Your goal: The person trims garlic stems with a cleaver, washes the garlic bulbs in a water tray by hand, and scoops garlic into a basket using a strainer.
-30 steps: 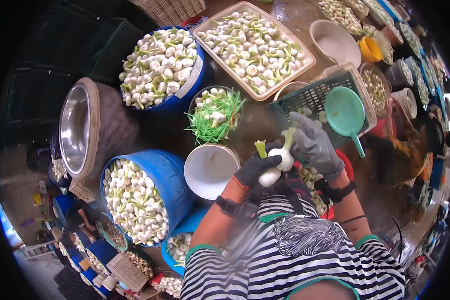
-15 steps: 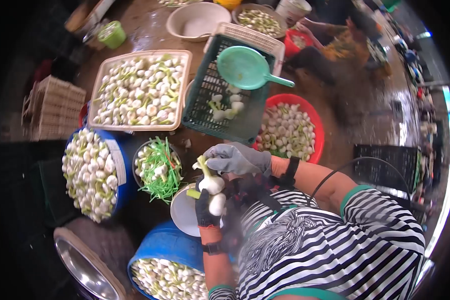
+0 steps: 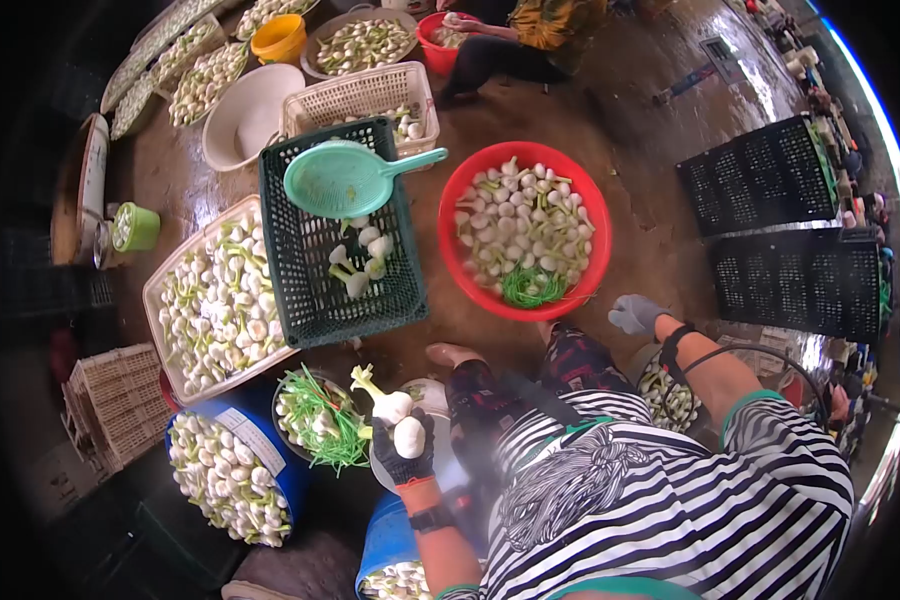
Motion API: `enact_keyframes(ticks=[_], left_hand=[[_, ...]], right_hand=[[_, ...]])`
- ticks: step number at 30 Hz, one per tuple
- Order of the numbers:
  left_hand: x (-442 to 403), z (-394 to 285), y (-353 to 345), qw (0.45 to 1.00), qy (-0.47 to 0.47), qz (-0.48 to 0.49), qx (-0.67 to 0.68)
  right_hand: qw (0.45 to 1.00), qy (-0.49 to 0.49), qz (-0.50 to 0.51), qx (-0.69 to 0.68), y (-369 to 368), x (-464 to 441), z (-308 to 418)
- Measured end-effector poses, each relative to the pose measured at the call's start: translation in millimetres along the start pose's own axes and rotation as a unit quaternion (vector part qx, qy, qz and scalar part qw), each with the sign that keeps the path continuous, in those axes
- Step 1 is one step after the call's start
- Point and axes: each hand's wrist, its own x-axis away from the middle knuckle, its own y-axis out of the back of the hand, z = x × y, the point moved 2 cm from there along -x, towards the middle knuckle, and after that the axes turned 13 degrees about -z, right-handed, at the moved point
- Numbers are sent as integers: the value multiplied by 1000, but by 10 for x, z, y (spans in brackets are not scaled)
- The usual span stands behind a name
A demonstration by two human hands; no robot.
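My left hand (image 3: 406,460), in a dark glove, is wrapped round two white garlic bulbs (image 3: 394,408) with short green stems, beside a white bucket. My right hand (image 3: 635,314), in a grey glove, is out to the right above a container of garlic (image 3: 670,395); its fingers look curled and I cannot make out anything in them. Between and beyond my hands stands a red basin (image 3: 602,235) with garlic bulbs and a bunch of green ties (image 3: 533,287).
A dark green crate (image 3: 415,300) holds a few bulbs and a teal strainer (image 3: 335,180). Left of it are a beige tray (image 3: 153,300) and a blue barrel (image 3: 292,480), both with garlic. Black crates (image 3: 755,175) stand right. Another person's leg (image 3: 505,62) shows at the top.
The view has swung to the right. My right hand has let go of the garlic and moved far right, away from my left hand, which still holds both bulbs.
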Motion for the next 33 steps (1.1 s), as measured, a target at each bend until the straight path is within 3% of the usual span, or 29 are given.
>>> enact_keyframes(ticks=[1, 2, 6, 7, 8, 9, 11, 14, 15, 18, 20, 21, 23, 24, 26, 27, 28, 29, 31, 33], left_hand=[[-9, 112, -198, 1000, 18, 16, -13], [-7, 246, -350, 995, -1, -56, -77], [-302, 930, -672, 977, -90, 17, -193], [-206, 1165, -1012, 978, -86, 37, -188], [-213, 1371, -1047, 990, -26, -22, -139], [-200, 1615, -1171, 984, -40, -26, -173], [-351, 1980, -930, 980, -3, -78, -181], [-277, 2516, -1198, 976, 31, -58, -209], [-279, 2667, -1314, 973, -3, 12, -231], [-87, 2937, -1702, 976, 34, -70, -204], [-111, 3006, -1811, 968, 49, -100, -224], [-177, 3019, -1785, 970, 84, -81, -213], [-321, 3085, -1863, 977, 56, -49, -201], [-485, 3134, -1830, 980, 79, 17, -182], [-625, 3245, -1855, 984, 71, 1, -160], [-641, 3295, -1838, 984, 74, -14, -159], [-644, 3315, -1828, 984, 46, -6, -174], [-648, 3330, -1793, 986, 40, -1, -161], [-687, 3374, -1738, 989, 37, 19, -141], [-674, 3368, -1688, 992, 66, -18, -107]], right_hand=[[1000, -12, -10, -14, -52, 20, -230], [999, -34, -9, -37, -89, 17, -466], [991, -59, 20, -115, -161, -5, -964], [991, -55, 36, -121, -221, -84, -1136], [991, -42, 41, -122, -227, -140, -1290], [991, -30, 46, -125, -202, -204, -1445], [984, -16, 29, -176, -199, -337, -1825], [943, -74, -49, -322, -97, -426, -2400], [924, -95, -68, -363, -22, -422, -2573], [892, -109, -45, -436, -186, -621, -3372], [785, -142, 3, -603, -202, -603, -3651], [773, -180, 20, -608, -66, -509, -3624], [732, -192, 17, -653, -243, -484, -3925], [688, -239, 48, -683, -274, -373, -3990], [611, -335, 101, -710, -287, -186, -4158], [791, -262, 51, -550, -353, -126, -4320], [969, -15, 10, -246, -175, -40, -4215], [967, 231, -32, 102, -51, 62, -4095], [951, 254, -9, 179, 1, 45, -4172], [953, 266, -41, 136, 92, -99, -4339]])
